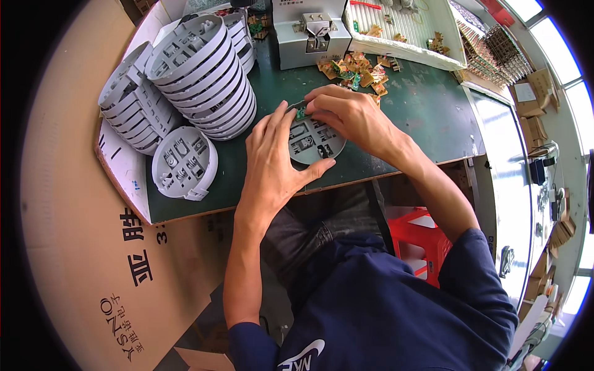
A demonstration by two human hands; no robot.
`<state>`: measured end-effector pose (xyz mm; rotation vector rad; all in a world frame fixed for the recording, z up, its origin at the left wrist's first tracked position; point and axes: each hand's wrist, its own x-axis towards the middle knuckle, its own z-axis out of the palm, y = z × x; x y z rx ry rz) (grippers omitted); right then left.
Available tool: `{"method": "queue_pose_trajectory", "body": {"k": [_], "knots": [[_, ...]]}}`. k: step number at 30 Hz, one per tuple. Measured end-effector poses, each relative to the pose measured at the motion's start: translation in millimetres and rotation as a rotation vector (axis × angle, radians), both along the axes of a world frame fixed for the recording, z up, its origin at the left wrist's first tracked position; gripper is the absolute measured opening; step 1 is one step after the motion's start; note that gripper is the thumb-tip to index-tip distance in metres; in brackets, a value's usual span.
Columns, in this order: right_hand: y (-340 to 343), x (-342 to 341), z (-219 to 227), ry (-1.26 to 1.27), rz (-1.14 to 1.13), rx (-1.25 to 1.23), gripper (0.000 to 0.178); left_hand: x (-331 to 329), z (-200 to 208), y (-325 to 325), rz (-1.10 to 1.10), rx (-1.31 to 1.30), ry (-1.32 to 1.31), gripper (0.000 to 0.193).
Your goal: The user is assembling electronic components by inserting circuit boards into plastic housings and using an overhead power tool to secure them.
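Observation:
On the green worktop in front of me lies a round grey plastic housing with several slots and compartments moulded into its face. My left hand grips it by the rim, the thumb along the near edge and the fingers up the left side. At its far edge sits a small green circuit board. My right hand reaches over from the right, its thumb and fingers pinched together on that board. The right fingertips partly cover the board, so how it is seated is hidden.
Tall stacks of grey housings stand at left, with a single housing leaning before them. Loose tan circuit boards lie in a heap beyond my right hand. Behind are a metal machine and a white tray. A red stool is below.

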<state>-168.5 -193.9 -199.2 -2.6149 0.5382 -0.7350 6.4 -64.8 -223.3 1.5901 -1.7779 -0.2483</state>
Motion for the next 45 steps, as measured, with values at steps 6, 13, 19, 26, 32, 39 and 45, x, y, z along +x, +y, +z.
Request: {"method": "queue_pose_trajectory", "body": {"k": [6,13,19,26,32,39,45], "knots": [[-3.8,-0.4,0.6,-0.014,0.058,-0.251,0.018,-1.9,-2.8,0.9,0.022,-0.024,-0.103,0.091],[-5.3,-2.0,1.1,0.047,0.116,-0.291,0.021,-3.6,-0.8,1.2,0.032,-0.028,-0.039,0.09],[-23.9,-6.4,12.1,0.031,0.214,-0.107,0.034,7.1,4.6,-0.9,-0.076,0.062,0.172,0.11],[-24.9,5.9,54.6,0.483,0.352,-0.066,0.042,26.6,6.8,-4.4,-0.251,0.189,0.324,0.131],[-30.1,6.4,52.5,0.508,0.401,-0.184,0.034,28.1,7.4,-3.6,-0.242,0.201,0.289,0.13],[-30.3,-2.0,47.0,0.399,0.431,-0.312,0.038,28.7,4.8,-2.9,-0.286,0.216,0.239,0.132],[-29.1,7.4,59.1,0.523,0.516,-0.482,0.037,35.2,3.9,-6.5,-0.363,0.26,0.264,0.134]]}}
